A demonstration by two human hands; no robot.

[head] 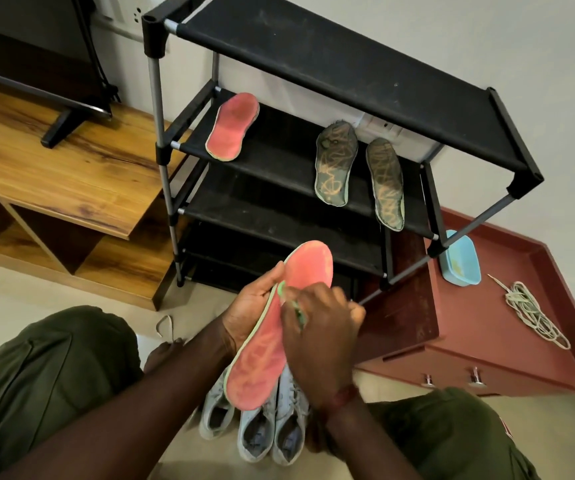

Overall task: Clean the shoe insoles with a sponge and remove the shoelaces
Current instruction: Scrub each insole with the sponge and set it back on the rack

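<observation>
Currently, you hold the pink insole [308, 268] at lower centre of the frame, top face toward you. Its long axis runs from the heel at lower left to the toe at upper right.

Your left hand [255, 308] grips it along the left rim near mid-length, fingers curled behind and thumb on the edge. Your right hand [320, 341] lies on the face at mid-length, fingers closed round a green sponge [281, 289]. Only slivers of the sponge show, and the hand is blurred, so the exact contact patch cannot be told.

Judgement: the step in hand is scrubbing this insole. The toe half lies above the right fingers, bare and open to a stroke along the long axis. The heel half lies below them, toward the wrist. The right hand is nearer to both.

Room for moving: the toe end shows against the lower shelves of the shoe rack [348, 64]; how far in front it stands cannot be told, so keep upward strokes short. Pale shoes [255, 434] sit on the floor directly beneath the heel.

A second pink insole [232, 128] and two grey insoles [335, 164] lie on the rack's second shelf, upper centre. Loose shoelaces [532, 315] lie coiled at right on the red drawer unit [487, 341], near a blue tub [461, 259].
</observation>
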